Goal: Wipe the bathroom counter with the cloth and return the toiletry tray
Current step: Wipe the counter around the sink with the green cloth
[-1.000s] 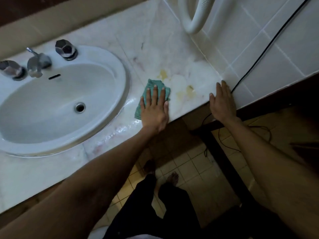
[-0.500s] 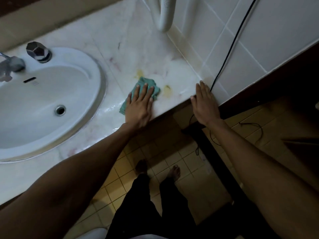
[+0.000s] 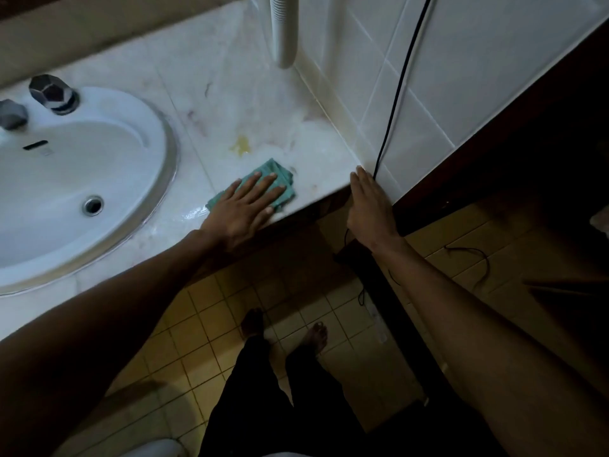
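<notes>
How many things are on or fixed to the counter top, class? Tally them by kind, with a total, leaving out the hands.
Green cloth, flat under the left hand: 1
Sink basin: 1
Faceted tap knob: 1
Faucet spout, partly cut off at the frame edge: 1
Yellow stain: 1
Total: 5
No toiletry tray is in view.

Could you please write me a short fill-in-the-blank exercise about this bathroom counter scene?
1. The left hand presses flat on a ____ cloth.
2. The right hand rests at the counter's ____ end, beside the tiled wall.
3. A ____ stain lies just beyond the cloth.
4. A black ____ runs down the wall.

Missing words: green; right; yellow; cable
</notes>
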`<state>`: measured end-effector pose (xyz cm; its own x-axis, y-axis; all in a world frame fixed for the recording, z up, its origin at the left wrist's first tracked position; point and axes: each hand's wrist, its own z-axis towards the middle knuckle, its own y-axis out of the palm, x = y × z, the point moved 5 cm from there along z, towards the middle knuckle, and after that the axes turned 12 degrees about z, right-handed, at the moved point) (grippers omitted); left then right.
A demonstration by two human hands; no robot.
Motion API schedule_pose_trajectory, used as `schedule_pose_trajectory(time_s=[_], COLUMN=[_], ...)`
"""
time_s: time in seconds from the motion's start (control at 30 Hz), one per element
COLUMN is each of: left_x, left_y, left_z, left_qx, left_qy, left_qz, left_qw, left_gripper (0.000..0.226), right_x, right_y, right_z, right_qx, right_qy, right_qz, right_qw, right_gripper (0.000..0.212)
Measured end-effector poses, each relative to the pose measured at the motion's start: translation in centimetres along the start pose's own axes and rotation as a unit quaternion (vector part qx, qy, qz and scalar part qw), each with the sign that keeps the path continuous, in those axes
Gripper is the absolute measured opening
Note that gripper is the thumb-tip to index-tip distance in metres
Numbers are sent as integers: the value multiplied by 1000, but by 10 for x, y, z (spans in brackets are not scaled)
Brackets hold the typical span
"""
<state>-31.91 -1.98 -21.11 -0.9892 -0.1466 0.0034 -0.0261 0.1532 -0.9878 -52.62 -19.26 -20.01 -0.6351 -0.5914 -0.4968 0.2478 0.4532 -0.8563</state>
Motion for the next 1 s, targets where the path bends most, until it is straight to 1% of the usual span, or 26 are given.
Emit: schedule_pose_trajectory(time_s=[0.07, 0.13, 0.2, 0.27, 0.3, 0.33, 0.4, 0.5, 0.57, 0.67, 0.73, 0.8, 0.9, 1.0], left_x=[-4, 6, 27, 50, 61, 71, 84, 81, 68, 38, 13, -14, -47, -65], left_y=[-5, -13, -19, -26, -28, -29, -25, -17, -13, -11, -7, -4, -4, -8], left_z=[22, 57, 93, 119, 125, 125, 114, 80, 56, 19, -4, -23, -28, -3], left_qx=[1, -1, -13, -14, -11, -9, -3, 10, 13, 8, 2, -4, -2, 27], left_qy=[-69, -132, -175, -197, -191, -168, -87, 23, 52, 48, 26, -17, -126, -267], left_qz=[-19, -48, -76, -96, -95, -86, -62, -35, -26, -27, -21, -26, -66, -90], left_qw=[997, 990, 982, 976, 977, 982, 994, 999, 998, 998, 999, 1000, 990, 959], left_gripper=[55, 55, 55, 56, 56, 56, 55, 52, 51, 51, 52, 52, 52, 52], right_x=[0, 0, -1, -2, -1, -1, -1, -3, -5, -7, -9, -13, -20, -29], right_y=[0, -2, -5, -8, -8, -9, -11, -13, -14, -14, -14, -15, -11, -4], right_z=[0, 0, -1, -4, -5, -5, -5, -3, 0, 7, 14, 23, 43, 61], right_qx=[-6, -7, 4, 18, 26, 34, 48, 64, 68, 69, 65, 71, 77, 49], right_qy=[-3, -7, -13, -17, -16, -12, -2, 12, 19, 21, 24, 23, 19, 21], right_qz=[7, 13, 12, 21, 32, 44, 64, 92, 100, 98, 107, 133, 166, 163], right_qw=[1000, 1000, 1000, 999, 999, 998, 997, 994, 993, 993, 992, 988, 983, 985], right_gripper=[72, 71, 69, 65, 64, 64, 65, 64, 62, 57, 54, 50, 45, 47])
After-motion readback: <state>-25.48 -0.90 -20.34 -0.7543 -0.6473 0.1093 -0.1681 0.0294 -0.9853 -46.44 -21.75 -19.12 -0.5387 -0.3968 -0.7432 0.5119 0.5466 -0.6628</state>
